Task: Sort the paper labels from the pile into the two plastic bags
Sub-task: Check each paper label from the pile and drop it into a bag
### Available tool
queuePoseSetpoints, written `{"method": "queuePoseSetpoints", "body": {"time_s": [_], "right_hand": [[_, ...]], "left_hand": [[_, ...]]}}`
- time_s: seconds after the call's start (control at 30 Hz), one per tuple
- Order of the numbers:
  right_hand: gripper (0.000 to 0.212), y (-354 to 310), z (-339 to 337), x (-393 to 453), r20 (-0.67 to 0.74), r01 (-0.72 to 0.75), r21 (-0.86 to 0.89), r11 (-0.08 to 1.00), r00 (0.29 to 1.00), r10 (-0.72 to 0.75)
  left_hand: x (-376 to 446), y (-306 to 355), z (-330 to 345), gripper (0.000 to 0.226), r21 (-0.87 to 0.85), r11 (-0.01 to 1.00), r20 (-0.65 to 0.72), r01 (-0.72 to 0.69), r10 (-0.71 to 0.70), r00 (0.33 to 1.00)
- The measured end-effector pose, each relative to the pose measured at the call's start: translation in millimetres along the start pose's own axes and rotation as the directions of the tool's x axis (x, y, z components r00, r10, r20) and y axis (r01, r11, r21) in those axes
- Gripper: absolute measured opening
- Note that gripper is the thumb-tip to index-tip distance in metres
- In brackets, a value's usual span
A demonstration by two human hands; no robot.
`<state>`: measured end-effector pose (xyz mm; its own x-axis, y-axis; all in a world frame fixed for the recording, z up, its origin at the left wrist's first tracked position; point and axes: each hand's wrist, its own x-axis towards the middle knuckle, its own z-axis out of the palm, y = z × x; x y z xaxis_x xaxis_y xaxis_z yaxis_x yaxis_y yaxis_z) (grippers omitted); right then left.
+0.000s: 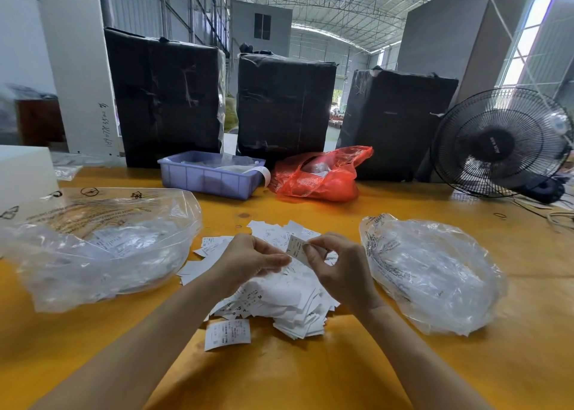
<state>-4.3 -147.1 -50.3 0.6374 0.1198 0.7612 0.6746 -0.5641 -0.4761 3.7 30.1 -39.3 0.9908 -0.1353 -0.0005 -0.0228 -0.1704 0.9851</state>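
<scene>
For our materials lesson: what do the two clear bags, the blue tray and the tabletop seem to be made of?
Left bag and right bag: thin glossy plastic film, see-through and crinkled. Blue tray: rigid matte plastic, with moulded ribs. Tabletop: probably varnished wood or board, orange, with knots and sheen.

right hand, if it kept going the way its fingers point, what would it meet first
The right hand points left toward the left hand, so it would probably meet those fingers first, just past the pinched label; depth is unclear.

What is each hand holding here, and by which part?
The right hand pinches one paper label by its right edge. The left hand pinches its lower left part above the pile.
</scene>
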Motion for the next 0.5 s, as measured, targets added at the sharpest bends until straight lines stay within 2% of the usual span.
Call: {"method": "queuePoseSetpoints", "body": {"time_s": [0.17, 0.4, 0.5], "right_hand": [[0.006, -0.2, -0.6, -0.3, 0.012, -0.012, 0.038, 0.999, 1.0, 0.012], [0.005, -0.1, -0.4, -0.6, 0.006, 0.077, -0.072, 0.994, 0.997, -0.077], [0.006, -1.8, 0.6, -1.4, 0.067, 0.077, -0.074, 0.994, 0.995, -0.073]], "left_hand": [[0.6, 0.4, -0.2, 0.011, 0.03, 0.999, -0.013, -0.014, 0.015, 1.0], [1.7, 0.2, 1.0, 0.01, 0.049, 0.998, -0.008, -0.031, 0.031, 0.999], [1.6, 0.6, 1.2, 0.01, 0.037, 0.998, -0.018, -0.043, 0.043, 0.999]]}}
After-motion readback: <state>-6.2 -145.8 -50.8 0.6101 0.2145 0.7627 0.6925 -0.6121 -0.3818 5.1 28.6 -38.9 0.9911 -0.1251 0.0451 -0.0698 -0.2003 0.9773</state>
